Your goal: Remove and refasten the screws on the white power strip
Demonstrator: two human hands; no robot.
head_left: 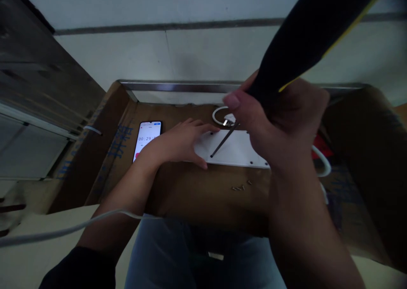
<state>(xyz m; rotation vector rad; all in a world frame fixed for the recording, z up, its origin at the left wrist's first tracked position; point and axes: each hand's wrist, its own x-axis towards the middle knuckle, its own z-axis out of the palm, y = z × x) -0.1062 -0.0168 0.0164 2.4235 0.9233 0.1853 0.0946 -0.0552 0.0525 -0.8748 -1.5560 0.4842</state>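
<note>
A white flat panel (235, 151) with small screw holes lies on a sheet of brown cardboard (203, 195). My left hand (181, 143) lies flat on the panel's left end, fingers spread, holding it down. My right hand (280, 123) is wrapped round the black and yellow handle of a screwdriver (305, 30). Its thin shaft (224, 140) slants down, and the tip sits in a hole near the panel's left front corner. A few small screws (240, 187) lie loose on the cardboard in front of the panel.
A phone (146, 138) showing a running timer lies left of the panel. A white cable coil (219, 117) sits behind the panel, and another white cable (322, 162) curves at the right. A white cord (63, 229) crosses my left arm. A metal frame (178, 85) runs along the back.
</note>
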